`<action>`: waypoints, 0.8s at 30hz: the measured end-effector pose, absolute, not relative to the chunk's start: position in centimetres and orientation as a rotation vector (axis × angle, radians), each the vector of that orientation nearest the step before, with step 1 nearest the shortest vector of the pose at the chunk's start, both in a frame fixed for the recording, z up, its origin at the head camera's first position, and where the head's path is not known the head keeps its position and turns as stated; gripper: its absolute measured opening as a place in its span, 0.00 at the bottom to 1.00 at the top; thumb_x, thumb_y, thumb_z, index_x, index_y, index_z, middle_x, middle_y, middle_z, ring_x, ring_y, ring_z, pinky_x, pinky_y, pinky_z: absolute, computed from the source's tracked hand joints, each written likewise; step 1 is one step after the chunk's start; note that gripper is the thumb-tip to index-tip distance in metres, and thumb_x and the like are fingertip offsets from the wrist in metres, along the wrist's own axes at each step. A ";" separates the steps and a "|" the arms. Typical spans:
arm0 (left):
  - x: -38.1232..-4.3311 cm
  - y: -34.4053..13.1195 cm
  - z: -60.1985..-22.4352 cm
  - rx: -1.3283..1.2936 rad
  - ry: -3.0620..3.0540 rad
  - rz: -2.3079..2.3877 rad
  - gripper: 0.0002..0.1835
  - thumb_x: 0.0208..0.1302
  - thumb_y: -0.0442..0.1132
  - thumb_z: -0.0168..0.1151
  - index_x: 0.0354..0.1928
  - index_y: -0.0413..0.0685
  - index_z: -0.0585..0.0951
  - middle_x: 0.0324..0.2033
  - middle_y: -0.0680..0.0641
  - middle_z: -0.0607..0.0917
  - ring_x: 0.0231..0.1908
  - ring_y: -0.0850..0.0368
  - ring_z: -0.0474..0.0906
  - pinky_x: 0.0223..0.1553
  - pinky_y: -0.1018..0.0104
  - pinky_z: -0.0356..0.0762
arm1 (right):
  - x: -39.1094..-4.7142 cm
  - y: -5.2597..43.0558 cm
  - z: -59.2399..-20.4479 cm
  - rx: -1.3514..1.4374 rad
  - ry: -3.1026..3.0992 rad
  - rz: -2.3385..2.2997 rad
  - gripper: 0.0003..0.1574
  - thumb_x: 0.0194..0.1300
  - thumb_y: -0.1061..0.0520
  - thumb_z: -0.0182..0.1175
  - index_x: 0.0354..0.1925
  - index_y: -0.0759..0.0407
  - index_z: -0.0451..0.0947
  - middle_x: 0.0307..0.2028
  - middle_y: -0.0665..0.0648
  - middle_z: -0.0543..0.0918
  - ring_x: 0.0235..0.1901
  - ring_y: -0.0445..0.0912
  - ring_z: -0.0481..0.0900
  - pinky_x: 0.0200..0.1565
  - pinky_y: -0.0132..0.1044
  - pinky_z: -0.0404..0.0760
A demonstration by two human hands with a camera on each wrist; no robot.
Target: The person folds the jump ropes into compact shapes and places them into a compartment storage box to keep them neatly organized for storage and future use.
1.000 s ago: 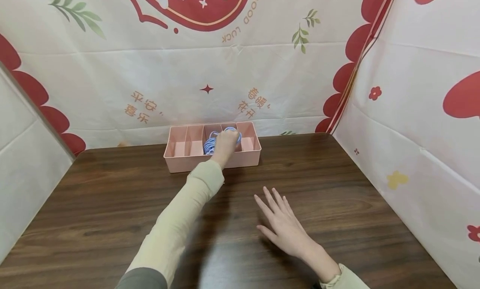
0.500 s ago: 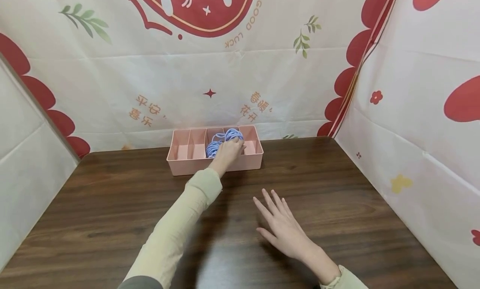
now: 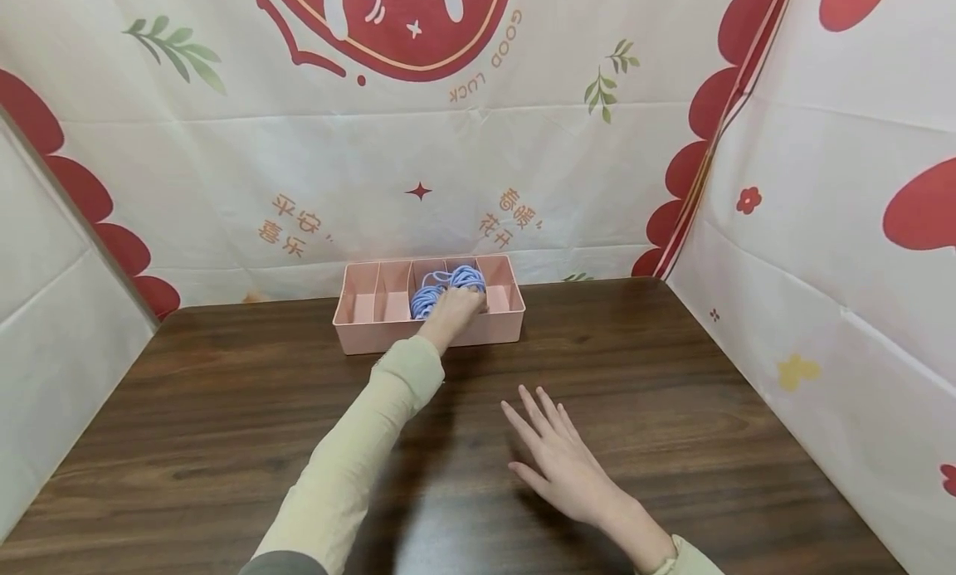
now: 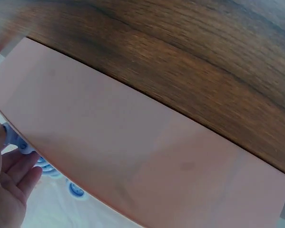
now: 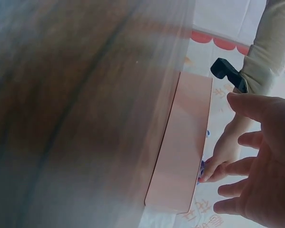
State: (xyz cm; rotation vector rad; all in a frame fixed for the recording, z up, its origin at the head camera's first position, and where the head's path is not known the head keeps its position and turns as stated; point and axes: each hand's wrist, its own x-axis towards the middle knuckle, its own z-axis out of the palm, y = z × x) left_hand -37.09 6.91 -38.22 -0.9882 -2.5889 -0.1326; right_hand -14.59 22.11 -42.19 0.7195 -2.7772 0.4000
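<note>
A pink divided box (image 3: 373, 338) stands at the back of the table. Bundled blue cord fills its middle: one coil (image 3: 424, 304) lies in the third compartment from the left, another coil (image 3: 466, 277) at the fourth, a loop running between them. My left hand (image 3: 457, 311) reaches over the front rim at the fourth compartment. In the left wrist view, thumb and fingers of that hand (image 4: 11, 185) pinch the blue cord (image 4: 24, 145), partly hidden behind the box wall. My right hand (image 3: 565, 467) holds nothing, palm down with fingers spread above the table, right of the left forearm.
The dark wood table (image 3: 187, 442) runs back to a white printed cloth (image 3: 373, 152) hanging close behind the box. Another cloth wall (image 3: 821, 293) borders the right edge. The left forearm's pale sleeve (image 3: 351, 459) crosses the table's front middle.
My left hand has lowered with the right-hand coil of cord, which now sits deeper in the box. My right hand has stayed spread in nearly the same place.
</note>
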 end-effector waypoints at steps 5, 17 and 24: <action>-37.1 6.8 -38.4 -0.997 -2.590 -0.159 0.09 0.62 0.42 0.56 0.35 0.48 0.84 0.30 0.47 0.84 0.31 0.51 0.80 0.34 0.61 0.78 | -14.4 21.8 -42.1 0.738 -2.801 0.436 0.43 0.59 0.48 0.59 0.68 0.54 0.53 0.68 0.62 0.49 0.67 0.58 0.43 0.60 0.60 0.52; -37.6 6.9 -38.7 -0.974 -2.631 -0.244 0.08 0.60 0.40 0.58 0.35 0.47 0.85 0.32 0.48 0.85 0.33 0.52 0.81 0.37 0.61 0.78 | -14.1 21.7 -42.1 0.766 -2.798 0.452 0.43 0.59 0.48 0.59 0.68 0.54 0.53 0.68 0.62 0.50 0.67 0.58 0.45 0.59 0.60 0.54; -37.5 6.8 -39.3 -0.931 -2.649 -0.189 0.12 0.63 0.41 0.54 0.31 0.43 0.84 0.28 0.44 0.84 0.31 0.48 0.80 0.33 0.58 0.78 | -14.0 21.5 -42.2 0.785 -2.790 0.460 0.43 0.59 0.48 0.59 0.68 0.54 0.54 0.68 0.62 0.50 0.67 0.58 0.45 0.59 0.59 0.54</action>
